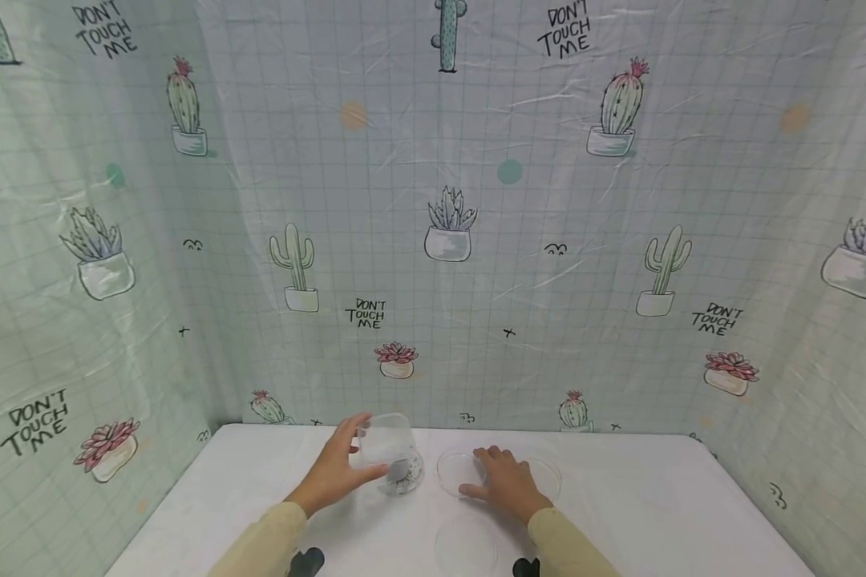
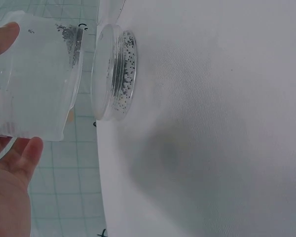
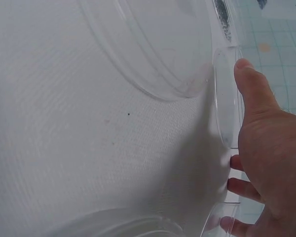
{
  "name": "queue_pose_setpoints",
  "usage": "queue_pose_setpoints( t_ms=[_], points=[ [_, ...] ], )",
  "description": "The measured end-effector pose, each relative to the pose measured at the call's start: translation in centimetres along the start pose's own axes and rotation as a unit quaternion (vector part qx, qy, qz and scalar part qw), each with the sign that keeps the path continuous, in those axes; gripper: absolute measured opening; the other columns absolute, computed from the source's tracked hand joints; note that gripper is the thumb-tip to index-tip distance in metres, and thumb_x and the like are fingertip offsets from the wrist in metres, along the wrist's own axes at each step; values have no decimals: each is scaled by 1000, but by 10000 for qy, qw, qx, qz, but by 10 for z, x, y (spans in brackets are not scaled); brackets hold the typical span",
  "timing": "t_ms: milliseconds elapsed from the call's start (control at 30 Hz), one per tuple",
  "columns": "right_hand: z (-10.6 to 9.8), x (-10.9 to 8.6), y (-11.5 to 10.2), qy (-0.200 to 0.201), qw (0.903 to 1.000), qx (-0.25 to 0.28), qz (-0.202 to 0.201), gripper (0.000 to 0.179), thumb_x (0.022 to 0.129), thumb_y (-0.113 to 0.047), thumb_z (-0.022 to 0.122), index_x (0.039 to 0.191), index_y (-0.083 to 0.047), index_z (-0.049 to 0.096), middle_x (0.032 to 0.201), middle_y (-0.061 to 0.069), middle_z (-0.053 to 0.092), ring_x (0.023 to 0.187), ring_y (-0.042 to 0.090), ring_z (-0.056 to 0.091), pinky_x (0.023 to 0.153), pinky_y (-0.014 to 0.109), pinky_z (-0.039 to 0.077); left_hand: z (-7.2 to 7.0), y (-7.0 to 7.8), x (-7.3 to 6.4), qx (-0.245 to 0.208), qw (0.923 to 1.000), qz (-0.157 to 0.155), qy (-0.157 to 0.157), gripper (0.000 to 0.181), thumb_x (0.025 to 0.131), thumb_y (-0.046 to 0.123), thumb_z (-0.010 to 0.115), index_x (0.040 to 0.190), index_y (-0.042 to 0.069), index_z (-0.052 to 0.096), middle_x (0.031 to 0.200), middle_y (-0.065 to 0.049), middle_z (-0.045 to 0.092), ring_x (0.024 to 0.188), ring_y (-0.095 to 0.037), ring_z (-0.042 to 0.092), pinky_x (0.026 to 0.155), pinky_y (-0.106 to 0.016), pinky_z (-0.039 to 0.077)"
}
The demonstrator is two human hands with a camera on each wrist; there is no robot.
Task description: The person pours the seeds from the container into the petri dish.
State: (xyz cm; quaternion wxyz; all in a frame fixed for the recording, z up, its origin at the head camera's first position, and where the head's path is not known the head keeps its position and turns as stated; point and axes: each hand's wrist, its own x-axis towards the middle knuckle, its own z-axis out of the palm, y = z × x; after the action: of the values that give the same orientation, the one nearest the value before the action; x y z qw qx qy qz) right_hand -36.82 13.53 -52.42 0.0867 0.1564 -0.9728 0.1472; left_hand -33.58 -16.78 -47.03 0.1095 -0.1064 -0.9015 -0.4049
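One left hand (image 1: 335, 474), C-shaped, around a perhaps tilted tub (image 1: 388, 437)

The head view faces forward, farther back; close, sideways-tilted wrist views share its white table (image 1: 657, 505).

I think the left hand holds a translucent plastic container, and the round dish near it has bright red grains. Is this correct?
Not entirely: the grains in the round dish are dark, as the left wrist view shows. The left hand does hold the translucent plastic container.
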Motion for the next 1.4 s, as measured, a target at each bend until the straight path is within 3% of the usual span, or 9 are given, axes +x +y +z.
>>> queue_pose_setpoints(
  t_ms=[933, 1167, 1400],
  points=[
    [-1, -1, -2, -99, 9998, -180, 51, 70, 78, -61, 68, 126, -11, 56, 115, 10, 59, 105, 31, 55, 83, 62, 48, 11, 15, 2, 6, 9998, 215, 41, 89, 72, 34, 84, 146, 18, 37, 145, -7, 44, 123, -28, 53, 94, -42, 55],
    [-2, -2, -1, -65, 9995, -309, 19, 70, 80, -62, 66, 127, -12, 55, 116, 10, 58, 105, 30, 55, 82, 60, 48, 15, 18, 5, 2, 9988, 467, 121, 89, 72, 30, 86, 145, 18, 38, 141, -6, 46, 128, -26, 50, 97, -42, 54],
    [1, -2, -2, -92, 9995, -301, 73, 71, 81, -62, 64, 130, -11, 55, 120, 10, 58, 108, 31, 54, 85, 61, 47, 21, 17, 8, 44, 9991, 388, 163, 93, 71, 28, 86, 147, 18, 34, 143, -7, 45, 129, -27, 49, 98, -43, 54]
  ],
)
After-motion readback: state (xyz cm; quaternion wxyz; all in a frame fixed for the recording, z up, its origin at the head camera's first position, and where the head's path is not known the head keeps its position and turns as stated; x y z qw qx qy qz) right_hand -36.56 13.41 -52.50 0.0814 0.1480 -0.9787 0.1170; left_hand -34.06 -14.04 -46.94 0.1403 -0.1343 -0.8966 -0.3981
